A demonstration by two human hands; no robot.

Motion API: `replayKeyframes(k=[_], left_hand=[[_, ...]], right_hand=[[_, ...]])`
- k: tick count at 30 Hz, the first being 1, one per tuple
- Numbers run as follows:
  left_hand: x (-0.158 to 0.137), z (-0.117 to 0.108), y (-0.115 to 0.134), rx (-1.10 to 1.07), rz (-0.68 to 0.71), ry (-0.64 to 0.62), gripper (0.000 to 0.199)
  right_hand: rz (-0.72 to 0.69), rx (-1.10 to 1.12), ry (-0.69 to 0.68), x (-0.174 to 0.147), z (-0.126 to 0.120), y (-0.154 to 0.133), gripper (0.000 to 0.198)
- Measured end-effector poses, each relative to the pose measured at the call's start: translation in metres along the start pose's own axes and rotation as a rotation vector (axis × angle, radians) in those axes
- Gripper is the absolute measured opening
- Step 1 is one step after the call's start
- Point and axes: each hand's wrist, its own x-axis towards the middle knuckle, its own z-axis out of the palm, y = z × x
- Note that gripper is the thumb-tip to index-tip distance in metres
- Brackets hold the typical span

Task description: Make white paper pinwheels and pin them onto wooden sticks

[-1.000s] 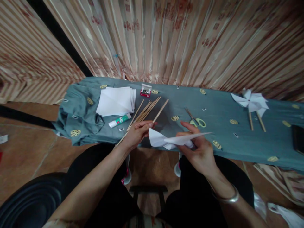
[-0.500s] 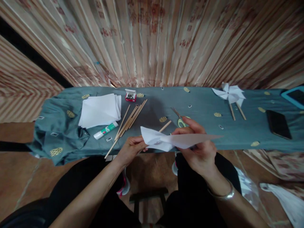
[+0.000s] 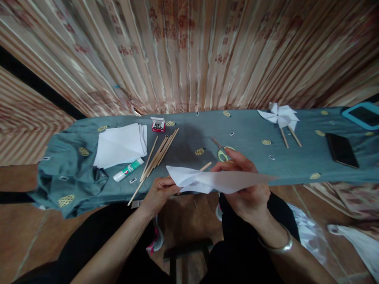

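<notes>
A white paper pinwheel (image 3: 213, 182), its blades folded and curling, is held between both hands over the table's front edge. My left hand (image 3: 161, 193) pinches its left side, thumb and fingers closed on the paper. Behind the paper, my right hand (image 3: 248, 193) grips its middle, partly hidden by a long blade that points right. One wooden stick (image 3: 205, 166) sticks out from behind the paper; whether it is joined to the pinwheel is hidden. Just beyond my right fingers lie scissors (image 3: 222, 154) with pale green handles.
A stack of white paper (image 3: 120, 145), a glue stick (image 3: 128, 170), several wooden sticks (image 3: 161, 153) and a red box of small metal pins (image 3: 158, 125) lie left. Finished-looking pinwheels (image 3: 280, 115), a black phone (image 3: 342, 150) and a blue-framed device (image 3: 365, 115) lie right.
The camera view has shifted slightly. The paper pinwheel has turned a little in my hands, its left blade reaching further left. Both hands keep their hold.
</notes>
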Motion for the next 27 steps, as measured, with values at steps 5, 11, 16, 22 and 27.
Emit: replayKeyframes(k=[5, 11, 16, 22, 27], left_hand=[[-0.001, 0.0002, 0.0003, 0.018, -0.005, 0.013, 0.018], [-0.0026, 0.0003, 0.0006, 0.02, -0.015, 0.014, 0.021], [-0.0026, -0.0005, 0.0004, 0.022, -0.015, 0.0, 0.021], [-0.0038, 0.0024, 0.0056, 0.017, 0.011, -0.042, 0.02], [-0.0048, 0.0042, 0.0077, 0.038, 0.002, -0.037, 0.024]], right_hand=[[0.044, 0.03, -0.006, -0.0004, 0.0002, 0.0004, 0.063], [0.157, 0.046, -0.059, -0.0038, -0.0006, 0.003, 0.06], [0.195, 0.081, -0.069, -0.0032, -0.001, 0.0019, 0.068], [0.167, 0.097, -0.083, 0.0001, -0.0011, -0.0006, 0.074], [0.16, 0.08, -0.084, -0.0005, -0.0007, -0.0005, 0.074]])
